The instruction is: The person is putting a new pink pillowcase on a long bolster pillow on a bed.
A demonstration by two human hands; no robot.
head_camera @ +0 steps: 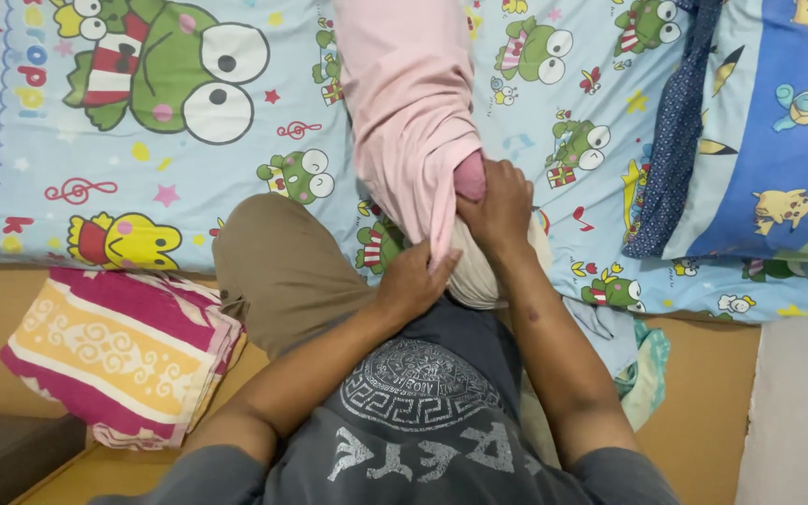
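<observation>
Between my hands, the pink pillowcase (409, 112) is pinched by my left hand (413, 279) and bunched by my right hand (497, 208), so uneven pulling could jam the pillow (475, 273).

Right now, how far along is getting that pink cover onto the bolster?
Done: the pink cover sheathes most of the bolster. In hand: the left hand pulls the cover's edge, and the right hand grips the opening. Left: the cream end is bare.

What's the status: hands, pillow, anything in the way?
Left hand and right hand both grip pink case at its mouth. Pillow partly inside. Nothing blocking.
</observation>
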